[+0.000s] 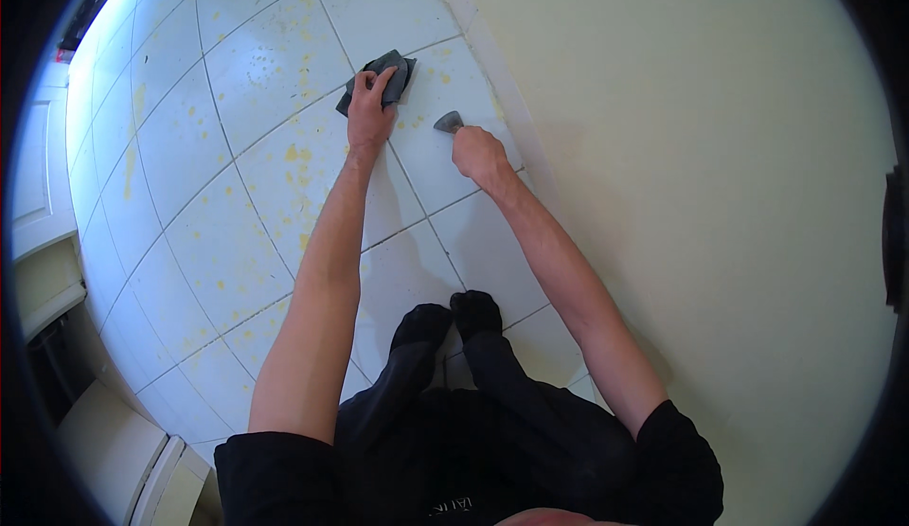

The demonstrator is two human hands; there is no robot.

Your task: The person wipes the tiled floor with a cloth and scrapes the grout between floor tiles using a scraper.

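My left hand (pixel 371 117) is closed on a dark grey folded cloth (pixel 401 79), pressing it against the white tiled floor (pixel 379 195). The cloth's corners stick out beyond my fingers. To its right, my right hand (pixel 480 154) is wrapped round a scraper (pixel 448 123) with a flared grey blade that points left, toward the cloth. My fist hides its handle. Whether the blade touches the floor, I cannot tell. Yellow spots and smears (pixel 299 155) are scattered over the tiles, mostly left of my left arm.
A cream wall (pixel 701 166) with a baseboard (pixel 507 81) runs along my right side. My feet in black socks (pixel 476 313) stand on the tiles close to it. At the far left are a white panelled door (pixel 40 166) and a pale cabinet-like piece (pixel 118 441).
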